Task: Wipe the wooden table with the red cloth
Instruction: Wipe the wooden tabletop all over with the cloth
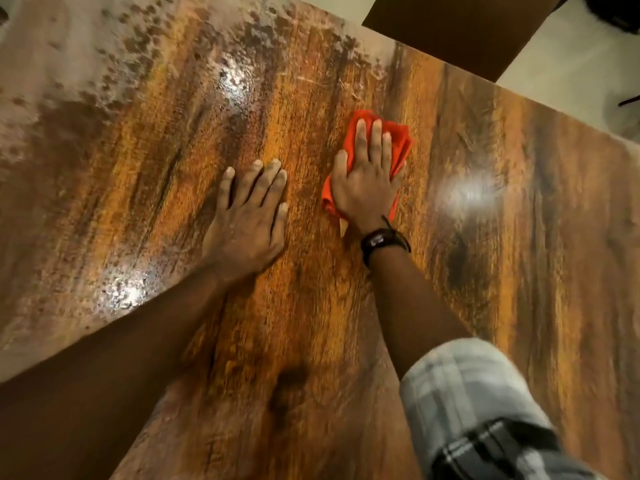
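The wooden table (485, 271) fills almost the whole view, brown and orange grained with glossy light spots. A crumpled red cloth (400, 138) lies on it a little right of centre. My right hand (367, 181) presses flat on top of the cloth, fingers stretched forward, a dark wristband on the wrist. My left hand (247, 220) rests palm down on the bare wood just left of the cloth, fingers slightly apart, holding nothing. A pale, blotchy film (86, 57) covers the far left part of the table.
The table's far edge runs diagonally from the top centre to the right side. Beyond it are a pale floor (561, 64) and a dark brown panel (460, 26). A dark object (616, 12) sits in the top right corner.
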